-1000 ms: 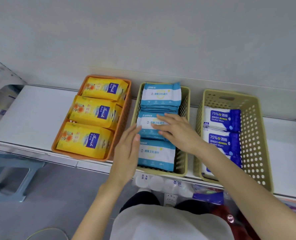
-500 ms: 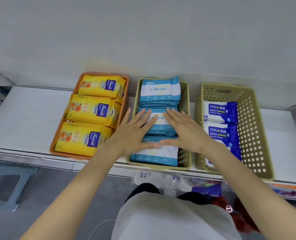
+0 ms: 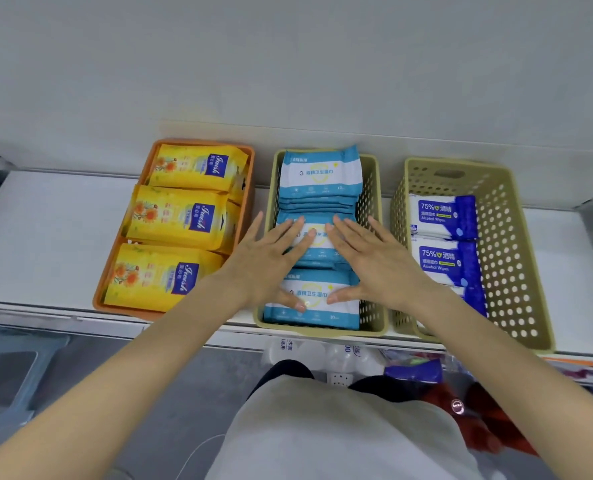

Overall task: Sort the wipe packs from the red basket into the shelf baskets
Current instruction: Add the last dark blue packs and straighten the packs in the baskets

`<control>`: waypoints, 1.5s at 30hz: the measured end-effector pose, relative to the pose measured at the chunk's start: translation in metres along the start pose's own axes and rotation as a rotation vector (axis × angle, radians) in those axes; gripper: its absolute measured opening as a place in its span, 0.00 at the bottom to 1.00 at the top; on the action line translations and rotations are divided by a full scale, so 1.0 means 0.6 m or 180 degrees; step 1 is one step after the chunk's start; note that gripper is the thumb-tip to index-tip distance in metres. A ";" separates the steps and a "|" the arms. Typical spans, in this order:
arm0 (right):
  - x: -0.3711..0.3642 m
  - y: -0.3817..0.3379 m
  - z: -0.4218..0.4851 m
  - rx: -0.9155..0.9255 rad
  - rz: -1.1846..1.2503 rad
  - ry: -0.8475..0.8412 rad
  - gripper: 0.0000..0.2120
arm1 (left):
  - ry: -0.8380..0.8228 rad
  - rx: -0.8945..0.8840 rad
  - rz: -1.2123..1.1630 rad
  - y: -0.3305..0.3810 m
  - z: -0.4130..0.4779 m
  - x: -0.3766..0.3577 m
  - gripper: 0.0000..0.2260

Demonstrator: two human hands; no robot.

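Three baskets stand in a row on the white shelf (image 3: 45,237). The orange basket (image 3: 250,188) on the left holds yellow wipe packs (image 3: 180,220). In the middle beige basket (image 3: 374,188) lie light-blue wipe packs (image 3: 321,174) in stacks. My left hand (image 3: 270,261) and my right hand (image 3: 374,261) lie flat side by side on those light-blue packs, fingers straight, thumbs on the nearest pack. The right beige basket (image 3: 509,258) holds dark-blue alcohol wipe packs (image 3: 444,216). Part of the red basket (image 3: 489,420) shows low down at the right, beside my body.
A grey wall rises behind the shelf. Under the shelf edge a lower level holds white bottles (image 3: 322,355) and a purple pack (image 3: 416,372). A grey-blue stool (image 3: 7,372) stands on the floor at the left.
My left hand moved from the near pack up onto the middle stack and spread flat. Both hands now press down side by side on the light-blue packs.
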State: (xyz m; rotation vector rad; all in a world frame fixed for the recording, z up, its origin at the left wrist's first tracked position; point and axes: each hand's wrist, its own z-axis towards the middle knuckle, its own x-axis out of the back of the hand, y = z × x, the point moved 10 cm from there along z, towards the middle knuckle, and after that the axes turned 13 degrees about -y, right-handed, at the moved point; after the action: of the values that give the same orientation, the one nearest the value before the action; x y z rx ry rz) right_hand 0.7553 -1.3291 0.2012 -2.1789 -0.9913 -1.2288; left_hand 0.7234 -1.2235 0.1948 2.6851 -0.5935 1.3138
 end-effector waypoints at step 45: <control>0.101 -0.007 0.051 0.0374 0.1568 0.0386 0.34 | 0.1561 0.0270 -0.2919 -0.019 -0.099 0.003 0.33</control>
State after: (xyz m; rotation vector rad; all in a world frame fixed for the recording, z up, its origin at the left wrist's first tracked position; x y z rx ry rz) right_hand 0.7896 -1.2836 0.2382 -2.0582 -0.4247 -1.0213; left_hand 0.6847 -1.1989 0.2345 2.0514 0.6715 1.5519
